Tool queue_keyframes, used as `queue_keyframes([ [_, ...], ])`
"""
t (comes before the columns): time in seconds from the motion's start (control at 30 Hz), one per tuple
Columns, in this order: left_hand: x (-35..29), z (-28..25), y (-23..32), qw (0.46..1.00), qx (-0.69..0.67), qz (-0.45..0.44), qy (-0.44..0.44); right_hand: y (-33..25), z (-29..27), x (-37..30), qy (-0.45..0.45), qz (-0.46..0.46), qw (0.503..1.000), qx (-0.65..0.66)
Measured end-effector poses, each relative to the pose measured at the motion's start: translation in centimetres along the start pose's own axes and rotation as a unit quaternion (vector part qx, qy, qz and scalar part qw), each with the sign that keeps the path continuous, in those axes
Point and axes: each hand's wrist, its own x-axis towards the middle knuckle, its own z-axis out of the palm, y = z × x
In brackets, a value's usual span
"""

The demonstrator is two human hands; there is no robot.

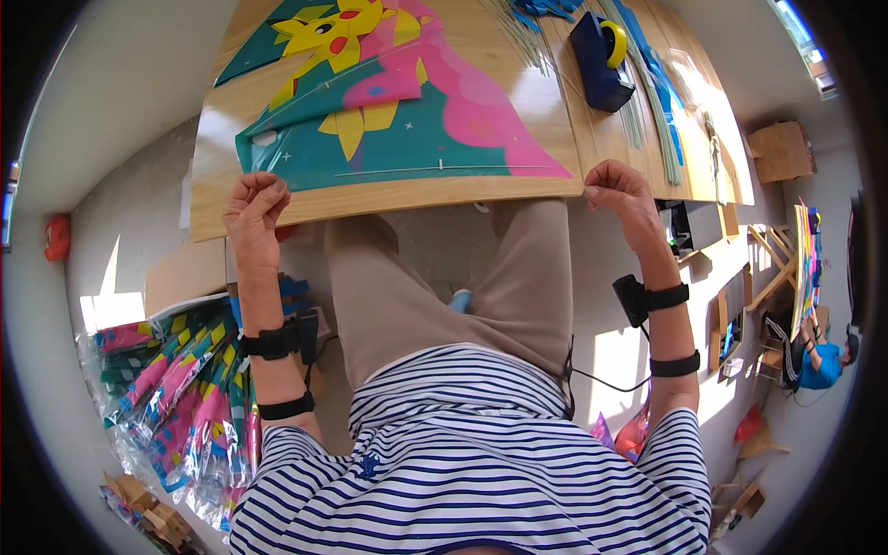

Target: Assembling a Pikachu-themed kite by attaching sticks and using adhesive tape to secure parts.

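Note:
A kite sheet (314,166) in teal and pink, with yellow cartoon figures, lies on the wooden table (407,192). Its left part is folded over on itself. A thin pale rod (407,171) lies across the sheet near its front edge. My left hand (254,205) is at the table's front edge beside the sheet's left corner, fingers curled and thumb pressed in. Just past the sheet's right corner, my right hand (622,196) is pinched closed. What either hand holds, if anything, is too small to make out.
At the table's right stand a dark blue tape dispenser (597,69) with yellow tape, and bundles of thin rods (666,139). Plastic-wrapped colourful kites (185,398) are piled at lower left. A seated person (819,361) is at far right, near cardboard boxes (782,153).

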Motion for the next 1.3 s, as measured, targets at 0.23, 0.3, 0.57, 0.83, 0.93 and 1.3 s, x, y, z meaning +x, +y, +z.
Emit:
queue_keyframes([
  [0.23, 1.1, 0.2, -2.5, 0.999, 0.039, -0.018, 0.027, 1.9, -0.8, 4.1, -0.018, 0.025, 1.0, 0.004],
  [0.3, 1.5, 0.2, -3.0, 0.998, 0.044, -0.023, 0.035, 2.2, -0.9, 5.2, -0.018, 0.025, 1.0, -0.006],
  [0.57, 3.1, -0.6, -2.7, 0.998, 0.055, -0.026, 0.034, 3.8, -0.2, 10.1, -0.052, 0.019, 0.998, 0.0],
  [0.83, 3.3, -1.1, -3.1, 0.997, 0.058, -0.036, 0.033, 4.6, 0.6, 10.8, -0.058, -0.002, 0.998, -0.023],
  [0.93, 3.3, -1.2, -3.2, 0.997, 0.06, -0.038, 0.034, 4.8, 0.7, 11.0, -0.06, -0.002, 0.997, -0.038],
  [1.3, 3.3, -1.7, -3.2, 0.997, 0.06, -0.042, 0.033, 5.2, 1.0, 10.8, -0.059, -0.014, 0.997, -0.055],
])
